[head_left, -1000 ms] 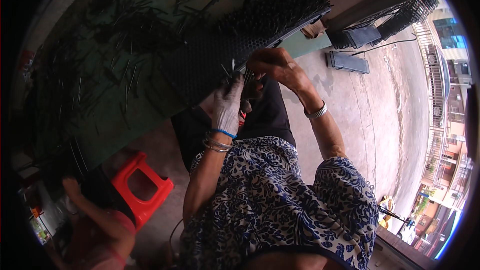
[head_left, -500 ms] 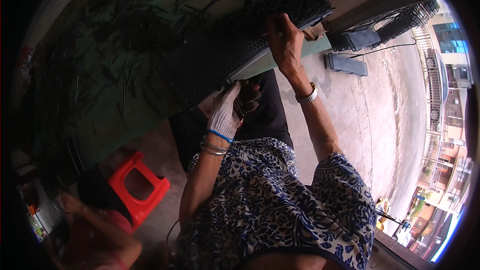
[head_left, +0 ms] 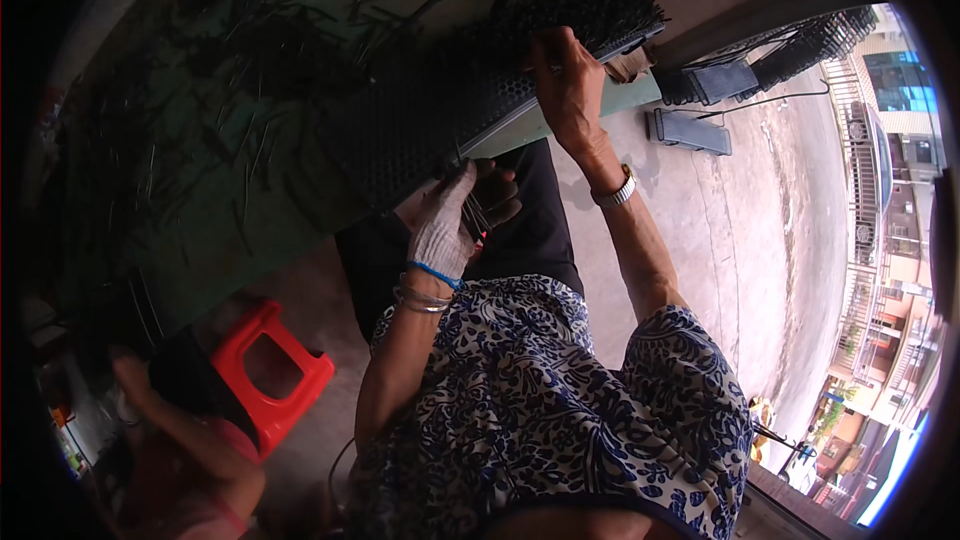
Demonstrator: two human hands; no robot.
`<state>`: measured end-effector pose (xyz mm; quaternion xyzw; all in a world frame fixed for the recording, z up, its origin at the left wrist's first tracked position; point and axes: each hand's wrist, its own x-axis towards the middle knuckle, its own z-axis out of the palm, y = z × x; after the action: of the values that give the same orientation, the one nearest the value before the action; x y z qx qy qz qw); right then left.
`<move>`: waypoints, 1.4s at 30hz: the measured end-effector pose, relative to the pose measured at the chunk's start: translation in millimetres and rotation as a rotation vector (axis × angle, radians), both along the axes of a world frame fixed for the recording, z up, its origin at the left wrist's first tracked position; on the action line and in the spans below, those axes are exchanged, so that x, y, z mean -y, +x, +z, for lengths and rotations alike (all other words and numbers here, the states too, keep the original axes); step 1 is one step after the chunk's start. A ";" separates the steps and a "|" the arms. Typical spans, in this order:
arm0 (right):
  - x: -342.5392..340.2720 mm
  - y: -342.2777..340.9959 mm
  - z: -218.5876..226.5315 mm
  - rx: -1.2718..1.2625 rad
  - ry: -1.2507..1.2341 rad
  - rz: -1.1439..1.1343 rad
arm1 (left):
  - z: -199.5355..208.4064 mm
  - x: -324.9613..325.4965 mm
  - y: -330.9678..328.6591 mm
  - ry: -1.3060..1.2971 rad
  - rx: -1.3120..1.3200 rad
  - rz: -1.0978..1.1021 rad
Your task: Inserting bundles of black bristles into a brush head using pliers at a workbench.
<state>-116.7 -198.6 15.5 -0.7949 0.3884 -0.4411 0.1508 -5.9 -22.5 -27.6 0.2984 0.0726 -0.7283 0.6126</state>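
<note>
A long dark panel full of small holes [head_left: 410, 130] lies at the near edge of the table. Stiff black bristles [head_left: 600, 15] stand densely along its far right part. My right hand [head_left: 570, 80], bare with a watch on the wrist, is closed in a pinch at the panel beside the bristles; what its fingertips hold, if anything, is hidden. Below the near edge of the panel, my left hand [head_left: 450, 210], in a white knit glove with dark fingers, is closed around several thin dark strips [head_left: 474, 216].
Loose dark strips [head_left: 250, 50] lie scattered over the green tabletop [head_left: 210, 270]. A red plastic stool [head_left: 300, 395] stands at the lower left, by a co-worker's arm [head_left: 180, 430]. Grey rectangular pieces [head_left: 690, 130] lie on the concrete floor to the right.
My left hand has turned slightly, so the strips in it show more. My right hand stays at nearly the same spot on the panel. The co-worker's arm has shifted a little left.
</note>
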 end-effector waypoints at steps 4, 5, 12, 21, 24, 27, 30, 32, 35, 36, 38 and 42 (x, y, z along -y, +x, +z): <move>-2.1 0.6 2.3 -0.035 -0.069 -0.015 | 0.6 -1.4 2.8 0.010 -0.005 -0.008; -1.7 0.5 3.0 -0.036 -0.070 -0.013 | -3.0 -1.4 2.9 0.004 -0.035 -0.001; -3.9 3.3 5.2 -0.051 -0.053 0.004 | -18.2 -3.9 3.7 -0.004 -0.010 0.017; 4.4 4.1 -3.6 -0.121 -0.132 0.050 | -7.7 -7.5 4.5 0.003 -0.032 0.102; 11.4 0.7 -1.8 -0.162 -0.138 0.095 | -8.6 -7.5 5.6 0.026 -0.032 0.096; 17.1 -1.2 -2.5 -0.197 -0.098 0.138 | -6.5 -9.5 7.5 -0.003 -0.030 0.064; 17.1 -2.2 -5.4 -0.266 -0.105 0.162 | -2.0 -12.0 6.5 0.042 0.059 0.076; 16.7 0.3 -5.6 -0.314 -0.158 0.172 | -6.1 -12.4 6.6 0.052 0.042 0.074; 16.4 2.1 -4.7 -0.364 -0.240 0.215 | -5.0 -14.4 6.5 0.078 0.022 0.056; 15.1 4.2 -5.1 -0.381 -0.267 0.201 | -3.4 -15.3 6.5 0.094 0.021 0.046; 12.5 5.4 -5.9 -0.397 -0.294 0.186 | -1.0 -17.1 5.6 0.099 0.066 0.044; 6.4 5.9 -7.8 -0.357 -0.241 0.079 | 7.8 -16.7 4.7 0.111 0.185 0.025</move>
<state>-110.8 -205.0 7.7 -0.8873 0.3220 -0.3303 0.0008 -1.2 -5.8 -19.8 0.3969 0.0600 -0.6849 0.6081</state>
